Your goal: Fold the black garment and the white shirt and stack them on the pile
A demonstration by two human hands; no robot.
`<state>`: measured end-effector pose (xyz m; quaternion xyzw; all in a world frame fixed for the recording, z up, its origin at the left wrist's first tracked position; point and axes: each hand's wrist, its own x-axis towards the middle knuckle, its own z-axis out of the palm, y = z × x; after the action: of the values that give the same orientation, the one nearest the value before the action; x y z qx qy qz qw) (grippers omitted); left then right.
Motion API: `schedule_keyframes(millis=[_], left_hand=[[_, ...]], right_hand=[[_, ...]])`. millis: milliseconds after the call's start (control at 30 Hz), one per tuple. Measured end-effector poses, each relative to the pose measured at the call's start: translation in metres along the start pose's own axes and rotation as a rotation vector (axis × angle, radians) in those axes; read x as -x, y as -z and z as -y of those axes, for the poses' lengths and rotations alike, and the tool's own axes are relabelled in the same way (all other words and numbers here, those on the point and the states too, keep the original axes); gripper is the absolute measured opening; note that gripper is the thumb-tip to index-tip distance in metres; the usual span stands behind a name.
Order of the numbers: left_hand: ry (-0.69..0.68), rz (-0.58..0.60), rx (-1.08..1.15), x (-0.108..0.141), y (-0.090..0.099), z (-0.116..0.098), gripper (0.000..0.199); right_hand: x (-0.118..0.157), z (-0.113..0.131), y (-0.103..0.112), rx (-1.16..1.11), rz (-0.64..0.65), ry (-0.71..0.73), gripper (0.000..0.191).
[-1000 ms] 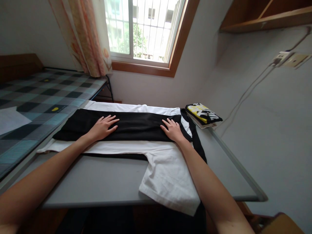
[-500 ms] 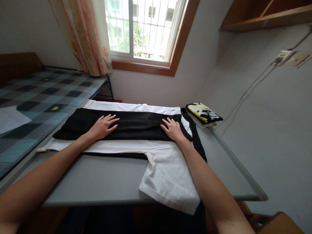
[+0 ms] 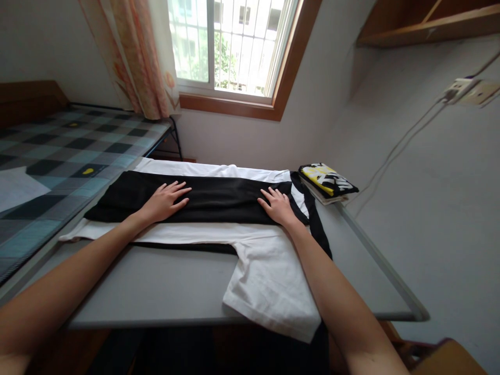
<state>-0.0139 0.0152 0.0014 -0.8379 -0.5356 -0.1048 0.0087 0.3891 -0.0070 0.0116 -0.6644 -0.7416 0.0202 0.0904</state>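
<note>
Grey table [image 3: 179,286], smooth black cloth [image 3: 222,200]

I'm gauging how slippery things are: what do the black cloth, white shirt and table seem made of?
Black cloth: soft fabric with a faint sheen, maybe synthetic; fibre uncertain.
White shirt: probably matte cotton knit, given its soft wrinkles.
Table: perhaps laminate, its grey top flat and low-gloss.

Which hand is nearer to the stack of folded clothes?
Right. The right hand is left of the folded clothes, on the black garment; the left hand is farther left on it.
</note>
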Motion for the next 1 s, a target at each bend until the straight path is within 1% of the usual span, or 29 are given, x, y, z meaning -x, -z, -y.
schedule_keyframes(millis=[567,1000], left_hand=[[-0.023,-0.022,0.006,0.0009,-0.0011,0.0009,0.06],[-0.013,-0.016,0.015,0.001,-0.001,0.0001,0.06]], right_hand=[[-0.0005,-0.0009,-0.0004,-0.006,0.009,-0.002,0.056],[-0.001,-0.0012,-0.0009,0.003,0.011,-0.002,0.056]])
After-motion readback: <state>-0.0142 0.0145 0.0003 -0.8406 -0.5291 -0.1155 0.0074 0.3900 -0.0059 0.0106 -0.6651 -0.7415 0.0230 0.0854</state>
